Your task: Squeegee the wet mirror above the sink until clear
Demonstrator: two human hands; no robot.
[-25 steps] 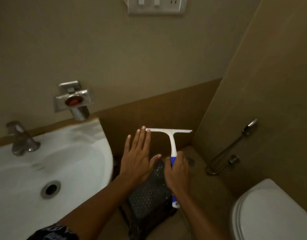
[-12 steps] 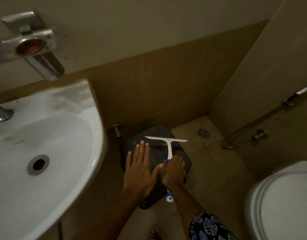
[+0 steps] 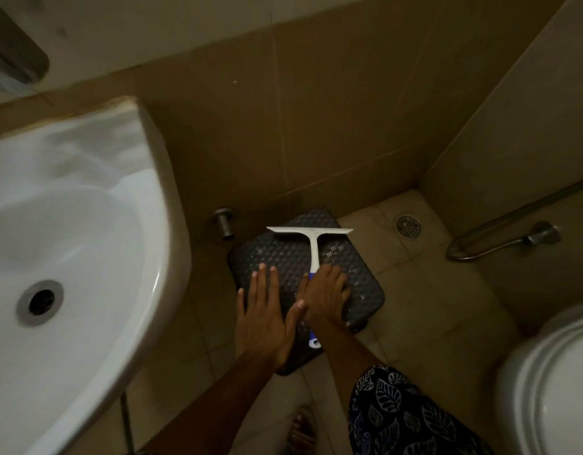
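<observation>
Squeegee (image 3: 314, 246) lies flat on top of a dark, bumpy-textured stool (image 3: 360, 269) that stands on the tiled floor against the wall. Its white blade points toward the wall and its blue grip toward the person.

Hands:
- right hand (image 3: 326, 297) lies over the blue grip, fingers nearly straight and laid across it; the grip's end shows below the wrist.
- left hand (image 3: 262, 311) is flat and spread, palm down over the stool's near-left part, holding nothing, its thumb tip touching the right hand.

Right forearm carries a leaf-patterned sleeve (image 3: 398, 418). White sink (image 3: 173, 257) is to the left, white toilet (image 3: 553, 372) at lower right, and a floor drain (image 3: 407, 226) in the corner just beyond the stool.
</observation>
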